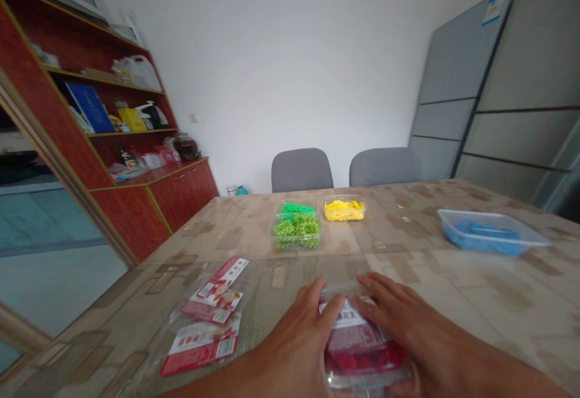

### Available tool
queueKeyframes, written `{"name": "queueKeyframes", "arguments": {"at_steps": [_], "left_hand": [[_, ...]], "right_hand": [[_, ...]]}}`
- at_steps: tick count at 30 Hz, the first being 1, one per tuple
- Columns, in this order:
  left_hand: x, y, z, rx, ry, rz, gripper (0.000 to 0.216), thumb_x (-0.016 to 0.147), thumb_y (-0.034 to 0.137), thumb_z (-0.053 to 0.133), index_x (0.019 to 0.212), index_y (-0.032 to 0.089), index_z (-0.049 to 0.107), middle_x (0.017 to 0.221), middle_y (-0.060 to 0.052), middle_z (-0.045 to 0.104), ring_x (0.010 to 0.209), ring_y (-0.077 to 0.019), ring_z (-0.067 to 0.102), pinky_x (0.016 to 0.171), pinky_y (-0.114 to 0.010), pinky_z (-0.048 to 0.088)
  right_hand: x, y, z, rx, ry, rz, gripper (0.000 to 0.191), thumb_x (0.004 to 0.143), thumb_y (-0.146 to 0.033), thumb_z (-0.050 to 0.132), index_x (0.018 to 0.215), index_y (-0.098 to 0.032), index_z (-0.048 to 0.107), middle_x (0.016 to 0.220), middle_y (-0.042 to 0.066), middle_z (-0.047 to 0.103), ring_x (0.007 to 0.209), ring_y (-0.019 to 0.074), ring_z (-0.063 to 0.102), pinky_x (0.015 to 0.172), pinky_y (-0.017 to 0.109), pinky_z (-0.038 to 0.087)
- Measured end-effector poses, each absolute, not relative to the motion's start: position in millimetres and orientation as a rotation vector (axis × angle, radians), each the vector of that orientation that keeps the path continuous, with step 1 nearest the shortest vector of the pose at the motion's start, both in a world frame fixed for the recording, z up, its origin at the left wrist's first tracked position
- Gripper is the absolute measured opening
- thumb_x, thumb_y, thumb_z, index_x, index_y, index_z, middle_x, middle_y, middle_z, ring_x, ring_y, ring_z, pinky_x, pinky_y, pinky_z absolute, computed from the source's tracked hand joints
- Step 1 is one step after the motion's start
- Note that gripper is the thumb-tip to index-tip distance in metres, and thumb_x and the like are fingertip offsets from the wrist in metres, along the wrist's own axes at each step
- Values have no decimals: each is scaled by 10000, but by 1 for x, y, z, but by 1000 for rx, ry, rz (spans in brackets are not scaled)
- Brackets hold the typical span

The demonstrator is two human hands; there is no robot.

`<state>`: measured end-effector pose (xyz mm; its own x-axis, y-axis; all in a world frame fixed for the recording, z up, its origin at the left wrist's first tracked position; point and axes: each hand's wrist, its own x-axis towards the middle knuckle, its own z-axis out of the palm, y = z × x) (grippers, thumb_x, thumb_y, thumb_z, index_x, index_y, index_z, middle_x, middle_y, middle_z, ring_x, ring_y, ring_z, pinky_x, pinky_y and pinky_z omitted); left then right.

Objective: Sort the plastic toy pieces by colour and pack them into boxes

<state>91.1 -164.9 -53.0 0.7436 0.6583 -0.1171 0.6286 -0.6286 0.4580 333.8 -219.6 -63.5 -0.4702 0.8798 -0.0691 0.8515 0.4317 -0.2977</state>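
A clear plastic lidded box of red pieces with a red-and-white label [362, 349] is shown on the patterned beige counter [453, 277], at the near edge and directly before the person. It is bracketed by both hands: the left hand [303, 331] is laid flat over the box's left side with the thumb across the label, and the right hand [399, 319] is spread over its right side, fingers extended forward. Neither hand is clenched; both are pressed open-palmed against the lid, so the box is steadied rather than lifted.

The step in hand is judged to be the handling of the lid, either its removal or its pressing shut; which of the two cannot be told from this view. For the next move a firm grip at the lid's rim would be called for, with the base held down so that the pieces are not spilled.

To the left, two clear plastic lids with red-and-white labels [212, 313] are lying loose on the counter. Farther off, near the counter's middle, a clear tub of light green pieces [296, 232], a clear tub of darker green pieces [296, 209] just behind it and a clear tub of yellow pieces [344, 209] are set close together. A shallow clear tray of blue pieces [492, 232] is placed well apart at the right.
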Motion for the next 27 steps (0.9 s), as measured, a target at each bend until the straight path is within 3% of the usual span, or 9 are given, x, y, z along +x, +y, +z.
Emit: {"name": "queueKeyframes", "arguments": {"at_steps": [3, 7, 13, 16, 18, 23, 27], "left_hand": [[98, -163, -56, 2486, 957, 124, 1078, 522, 497, 798, 1450, 150, 372, 1541, -231, 201, 1395, -416, 233, 1109, -523, 300], [124, -158, -51, 2486, 924, 182, 1108, 490, 484, 806, 1453, 168, 357, 1547, -204, 184, 1389, -424, 231, 1104, -530, 307], [204, -141, -51, 2570, 623, 328, 1045, 528, 651, 721, 1382, 126, 423, 1479, -231, 280, 1325, -451, 322, 1043, -536, 383], [256, -133, -59, 2596, 482, 326, 1051, 529, 664, 716, 1365, 96, 428, 1456, -241, 314, 1312, -450, 340, 1042, -520, 392], [288, -128, -66, 2577, 468, 296, 1109, 523, 671, 721, 1390, 66, 388, 1490, -260, 261, 1336, -460, 304, 1072, -518, 355], [343, -126, -76, 2529, 443, 291, 1179, 622, 687, 676, 1471, 11, 214, 1568, -265, -6, 1419, -450, 1, 1155, -526, 168], [352, -132, -81, 2546, 462, 427, 1056, 759, 628, 611, 1478, -7, 167, 1569, -259, -11, 1436, -388, -20, 1175, -492, 113]], "right_hand": [[342, -220, -70, -1506, -2572, 314, 942, 702, -349, 681, 1519, -309, 212, 1583, 115, 170, 1429, 392, 128, 1094, 648, 203], [370, -220, -69, -1485, -2553, 153, 948, 694, -338, 678, 1520, -310, 212, 1582, 92, 187, 1427, 389, 148, 1096, 633, 234], [444, -234, -60, -1604, -2490, -67, 817, 772, -419, 635, 1502, -301, 288, 1539, 127, 296, 1392, 400, 260, 1032, 633, 349], [487, -244, -70, -1722, -2439, -154, 780, 746, -293, 612, 1481, -280, 351, 1499, 133, 372, 1366, 398, 319, 1019, 629, 371], [513, -250, -82, -1791, -2373, -203, 750, 757, -276, 593, 1473, -264, 370, 1481, 130, 404, 1352, 381, 355, 1034, 614, 364], [557, -259, -102, -1959, -2141, -317, 622, 830, -262, 552, 1440, -207, 440, 1485, 143, 391, 1364, 334, 356, 1091, 510, 343], [570, -263, -98, -2069, -2062, -414, 550, 883, -281, 493, 1411, -127, 480, 1454, 199, 420, 1336, 340, 398, 1060, 472, 377]]}}
